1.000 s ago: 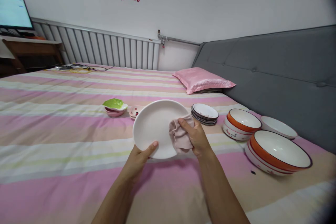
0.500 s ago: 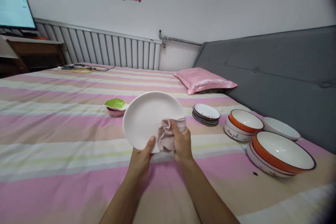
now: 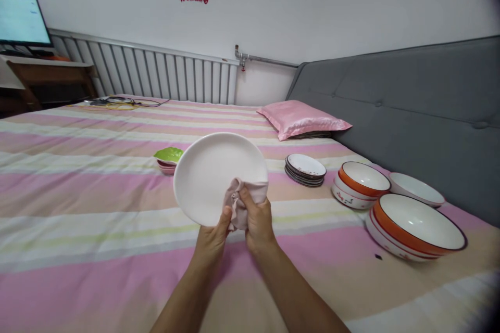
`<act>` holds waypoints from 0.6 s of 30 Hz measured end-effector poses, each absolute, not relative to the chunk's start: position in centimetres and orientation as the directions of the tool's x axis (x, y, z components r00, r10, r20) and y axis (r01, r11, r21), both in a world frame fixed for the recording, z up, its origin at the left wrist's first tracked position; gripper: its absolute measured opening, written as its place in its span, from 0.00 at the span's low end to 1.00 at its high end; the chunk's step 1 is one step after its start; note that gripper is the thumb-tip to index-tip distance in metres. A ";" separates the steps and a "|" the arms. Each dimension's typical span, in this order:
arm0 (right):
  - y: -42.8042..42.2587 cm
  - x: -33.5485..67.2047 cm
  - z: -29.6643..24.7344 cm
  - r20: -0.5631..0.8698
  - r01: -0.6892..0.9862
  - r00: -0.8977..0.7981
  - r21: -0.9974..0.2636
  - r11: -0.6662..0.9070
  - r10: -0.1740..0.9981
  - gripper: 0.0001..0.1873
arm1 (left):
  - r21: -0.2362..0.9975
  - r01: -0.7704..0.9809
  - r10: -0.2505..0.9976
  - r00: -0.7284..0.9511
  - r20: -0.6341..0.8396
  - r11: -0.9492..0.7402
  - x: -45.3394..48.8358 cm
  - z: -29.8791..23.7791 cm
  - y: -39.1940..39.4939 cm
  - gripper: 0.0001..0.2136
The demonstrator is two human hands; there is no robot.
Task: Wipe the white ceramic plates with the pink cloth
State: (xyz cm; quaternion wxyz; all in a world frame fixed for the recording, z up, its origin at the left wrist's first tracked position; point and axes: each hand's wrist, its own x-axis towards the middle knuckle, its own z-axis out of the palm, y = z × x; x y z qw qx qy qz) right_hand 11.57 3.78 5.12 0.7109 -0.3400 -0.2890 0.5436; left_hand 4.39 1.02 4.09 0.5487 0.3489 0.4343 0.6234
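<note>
A plain white plate [image 3: 213,174] is held up, tilted toward me, above the striped bed. My left hand [image 3: 214,237] grips its lower rim, thumb on the front face and fingers hidden behind. At the lower right of the plate, my right hand [image 3: 258,218] is closed on a crumpled pale pink cloth [image 3: 238,200], pressed over the rim. The cloth lies between my right thumb and the plate and reaches my left thumb. Behind the plate's left side sit a green leaf-shaped dish [image 3: 167,154] and pink dishes [image 3: 166,168] under it, partly hidden.
On the striped bedsheet [image 3: 97,208], a stack of small plates [image 3: 305,169] stands right of centre. Orange-rimmed bowls, one smaller [image 3: 359,184] and one larger [image 3: 416,229], and a white bowl [image 3: 417,189] lie further right. A pink pillow [image 3: 302,118] rests by the grey headboard [image 3: 410,99].
The plate has shifted slightly left with both hands. My right hand and the cloth have moved left and closer to my left thumb, and the cloth is bunched differently.
</note>
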 end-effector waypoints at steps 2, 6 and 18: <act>4.1 12.3 5.5 0.051 -0.568 0.262 -0.799 0.197 0.964 0.18 | 0.937 -0.348 0.995 -0.100 -0.021 -0.015 4.0 4.1 1.1 0.30; 5.0 15.2 6.2 0.119 -0.524 0.304 -0.808 0.270 0.945 0.13 | 0.928 -0.373 0.999 -0.052 0.011 -0.030 2.8 4.5 1.7 0.28; 3.0 19.0 8.4 0.393 0.276 -0.259 -0.845 0.457 0.883 0.05 | 0.941 0.133 0.935 -0.133 0.329 -0.312 -0.2 5.3 2.3 0.18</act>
